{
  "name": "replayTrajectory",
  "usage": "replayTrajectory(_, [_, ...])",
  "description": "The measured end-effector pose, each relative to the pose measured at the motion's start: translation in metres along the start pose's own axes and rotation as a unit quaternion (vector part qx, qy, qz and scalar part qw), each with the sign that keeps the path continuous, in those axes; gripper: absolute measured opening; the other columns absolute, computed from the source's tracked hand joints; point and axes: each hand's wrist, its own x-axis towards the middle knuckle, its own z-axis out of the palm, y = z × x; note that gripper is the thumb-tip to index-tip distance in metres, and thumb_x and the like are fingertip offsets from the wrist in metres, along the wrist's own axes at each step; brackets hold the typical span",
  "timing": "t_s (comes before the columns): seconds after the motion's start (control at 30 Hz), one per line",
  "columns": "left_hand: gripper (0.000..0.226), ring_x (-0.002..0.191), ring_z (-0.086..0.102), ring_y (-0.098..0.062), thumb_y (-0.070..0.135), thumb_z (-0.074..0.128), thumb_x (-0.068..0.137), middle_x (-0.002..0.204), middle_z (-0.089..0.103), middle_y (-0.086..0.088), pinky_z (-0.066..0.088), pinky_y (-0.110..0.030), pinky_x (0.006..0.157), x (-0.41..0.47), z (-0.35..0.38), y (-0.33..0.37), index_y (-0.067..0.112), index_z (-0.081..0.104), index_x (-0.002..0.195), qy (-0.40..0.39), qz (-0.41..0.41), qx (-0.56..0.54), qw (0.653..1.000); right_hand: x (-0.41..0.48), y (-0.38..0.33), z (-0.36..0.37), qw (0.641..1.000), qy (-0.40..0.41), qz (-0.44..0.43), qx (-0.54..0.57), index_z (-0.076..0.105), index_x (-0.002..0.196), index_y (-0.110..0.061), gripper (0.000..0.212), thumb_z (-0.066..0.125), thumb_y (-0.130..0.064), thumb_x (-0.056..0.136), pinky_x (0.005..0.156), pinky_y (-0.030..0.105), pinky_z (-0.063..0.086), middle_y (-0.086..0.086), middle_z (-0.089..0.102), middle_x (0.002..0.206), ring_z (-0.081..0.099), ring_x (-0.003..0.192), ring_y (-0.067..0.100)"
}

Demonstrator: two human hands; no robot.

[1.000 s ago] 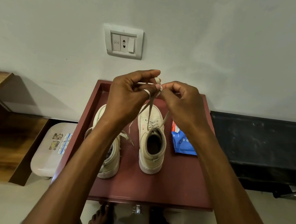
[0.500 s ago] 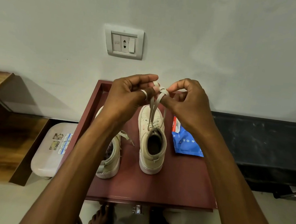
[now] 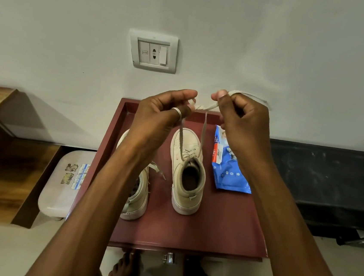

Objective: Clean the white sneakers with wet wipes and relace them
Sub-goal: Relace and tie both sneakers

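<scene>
socket plate (image 3: 153,51) above maroon table (image 3: 223,230), white stool (image 3: 54,196) beside

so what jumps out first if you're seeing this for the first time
The left hand and right hand, raised mid-frame, each pinch the lace running down to the sneaker on the dark red table. A second sneaker sits left of it, partly behind the forearm; a blue wipes pack lies on the right.
</scene>
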Motion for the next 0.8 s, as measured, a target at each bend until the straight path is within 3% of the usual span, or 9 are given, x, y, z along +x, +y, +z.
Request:
replayTrajectory(0.07, [0.024,0.097,0.072,-0.014,0.007,0.073,0.090,0.102,0.078,-0.001,0.056,-0.028,0.088,0.001,0.000,0.001,0.017,0.077,0.111,0.021,-0.006,-0.020,1.000,0.000,-0.001,-0.002,1.000,0.003,0.014,0.027,0.074,0.088,-0.013,0.033,0.056,-0.040,0.097,0.064,0.039,0.055,0.000,0.062,0.065,0.056,0.061,0.019])
replayTrajectory(0.17, [0.021,0.103,0.074,-0.022,0.012,0.078,0.087,0.102,0.079,-0.006,0.058,-0.034,0.091,0.001,0.001,0.000,0.014,0.078,0.108,0.058,-0.020,-0.040,0.997,0.000,-0.001,-0.005,0.986,-0.018,0.103,0.127,0.075,0.092,-0.015,0.028,0.057,-0.036,0.097,0.054,0.025,0.048,-0.005,0.055,0.057,0.051,0.052,0.008])
replayTrajectory(0.23, [0.019,0.101,0.075,-0.022,0.011,0.079,0.086,0.100,0.079,-0.005,0.059,-0.032,0.086,0.002,0.000,-0.003,0.015,0.078,0.105,0.076,-0.026,-0.023,0.996,0.001,0.003,-0.007,0.969,-0.020,0.162,0.185,0.075,0.094,-0.012,0.027,0.059,-0.034,0.097,0.053,0.024,0.045,-0.006,0.055,0.057,0.050,0.050,0.008])
replayTrajectory(0.37, [0.016,0.093,0.074,-0.013,0.011,0.077,0.087,0.093,0.079,0.002,0.057,-0.025,0.077,0.004,-0.016,-0.006,0.019,0.078,0.100,0.102,-0.023,0.082,0.991,0.006,0.016,-0.018,0.944,0.022,0.239,0.228,0.074,0.095,-0.006,0.026,0.062,-0.029,0.095,0.049,0.021,0.042,-0.005,0.057,0.058,0.051,0.050,0.007])
replayTrajectory(0.5, [0.011,0.086,0.073,-0.013,0.018,0.076,0.080,0.085,0.078,0.004,0.059,-0.034,0.076,0.001,-0.044,-0.007,0.024,0.079,0.089,0.108,-0.045,0.184,0.976,0.011,0.039,-0.035,0.928,0.063,0.306,0.201,0.071,0.086,-0.007,0.017,0.065,-0.022,0.092,0.044,0.019,0.039,-0.003,0.059,0.059,0.052,0.049,0.007])
replayTrajectory(0.57, [0.017,0.088,0.072,-0.017,0.026,0.069,0.071,0.086,0.078,0.006,0.058,-0.036,0.083,0.000,-0.058,-0.007,0.026,0.080,0.085,0.116,-0.062,0.290,0.948,0.013,0.052,-0.044,0.925,0.078,0.334,0.164,0.069,0.079,-0.009,0.015,0.063,-0.017,0.090,0.043,0.019,0.035,0.000,0.060,0.060,0.052,0.048,0.008])
replayTrajectory(0.67, [0.011,0.087,0.069,-0.024,0.024,0.068,0.079,0.088,0.076,0.004,0.052,-0.033,0.078,-0.003,-0.084,-0.005,0.030,0.077,0.081,0.123,-0.107,0.475,0.865,0.013,0.075,-0.060,0.932,0.107,0.343,0.054,0.065,0.068,-0.011,0.021,0.063,-0.016,0.088,0.040,0.018,0.036,0.002,0.062,0.059,0.053,0.042,0.007])
replayTrajectory(0.8, [0.010,0.083,0.065,-0.026,0.025,0.070,0.079,0.084,0.073,0.003,0.049,-0.032,0.070,-0.005,-0.106,-0.007,0.033,0.073,0.074,0.105,-0.173,0.563,0.801,0.013,0.099,-0.075,0.931,0.108,0.304,-0.170,0.068,0.058,-0.011,0.032,0.064,-0.035,0.078,0.072,0.037,0.059,0.001,0.069,0.054,0.070,0.062,0.019])
